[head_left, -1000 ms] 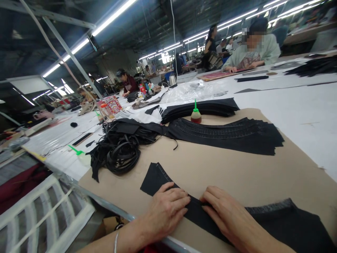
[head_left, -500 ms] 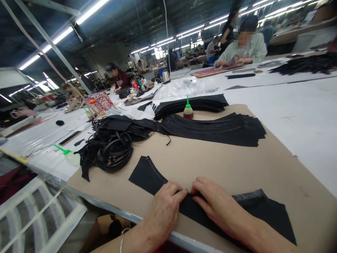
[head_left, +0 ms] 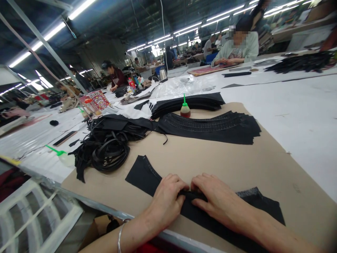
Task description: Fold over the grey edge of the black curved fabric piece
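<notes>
A black curved fabric piece (head_left: 143,175) lies on brown paper near the table's front edge, with a line of stitching or creasing along its upper curve. My left hand (head_left: 171,193) pinches that upper edge near the middle, thumb below and fingers above. Just to its right, my right hand (head_left: 213,196) grips the same edge between thumb and fingers. A short stretch of folded edge shows between the two hands. Both wrists hide parts of the fabric, whose right end emerges past my right forearm.
Behind lie a fanned stack of black pieces (head_left: 210,128), a glue bottle with green nozzle (head_left: 185,110) and a heap of black strips (head_left: 110,147). Another green-tipped bottle (head_left: 61,154) lies left. A co-worker (head_left: 238,49) sits across the table. A white slatted rack (head_left: 34,218) stands below left.
The view has shifted slightly. My left thumb has drawn down and apart from its fingers on the fabric edge. My right hand keeps its grip at nearly the same spot.
</notes>
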Available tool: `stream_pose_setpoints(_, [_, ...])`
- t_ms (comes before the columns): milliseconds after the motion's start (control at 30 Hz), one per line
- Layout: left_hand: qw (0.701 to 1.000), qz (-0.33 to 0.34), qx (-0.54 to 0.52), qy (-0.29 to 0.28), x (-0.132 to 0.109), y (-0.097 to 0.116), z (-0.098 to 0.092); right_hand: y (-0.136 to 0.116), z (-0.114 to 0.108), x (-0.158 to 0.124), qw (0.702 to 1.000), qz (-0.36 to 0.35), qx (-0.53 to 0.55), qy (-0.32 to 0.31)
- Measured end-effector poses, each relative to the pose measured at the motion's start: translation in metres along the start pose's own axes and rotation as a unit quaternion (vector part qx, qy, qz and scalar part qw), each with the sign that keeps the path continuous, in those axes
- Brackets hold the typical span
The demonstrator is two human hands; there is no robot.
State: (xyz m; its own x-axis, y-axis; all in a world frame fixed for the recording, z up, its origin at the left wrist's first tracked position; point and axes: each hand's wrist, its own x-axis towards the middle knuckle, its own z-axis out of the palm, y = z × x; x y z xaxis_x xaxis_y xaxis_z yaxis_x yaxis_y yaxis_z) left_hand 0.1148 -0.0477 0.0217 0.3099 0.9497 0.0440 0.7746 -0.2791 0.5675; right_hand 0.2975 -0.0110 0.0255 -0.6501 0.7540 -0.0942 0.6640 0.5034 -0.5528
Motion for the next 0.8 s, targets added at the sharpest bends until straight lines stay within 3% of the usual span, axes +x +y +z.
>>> stream_pose_setpoints(167, [1.000, 0.012, 0.004, -0.029, 0.007, 0.004, -0.001, 0.001, -0.002, -0.001, 0.999, 0.008, 0.040, -0.012])
stream_pose_setpoints(367, [0.999, 0.034, 0.032, -0.007, -0.002, 0.008, 0.008, 0.012, 0.000, -0.011, 0.996, -0.019, 0.088, -0.002])
stream_pose_setpoints(667, [0.989, 0.131, 0.035, 0.053, -0.031, -0.003, 0.029, 0.024, 0.000, -0.026, 0.993, -0.087, 0.075, 0.003])
stream_pose_setpoints(800, [0.990, 0.121, 0.064, 0.037, -0.031, -0.001, 0.028, 0.028, -0.001, -0.032, 0.993, -0.102, 0.059, 0.007])
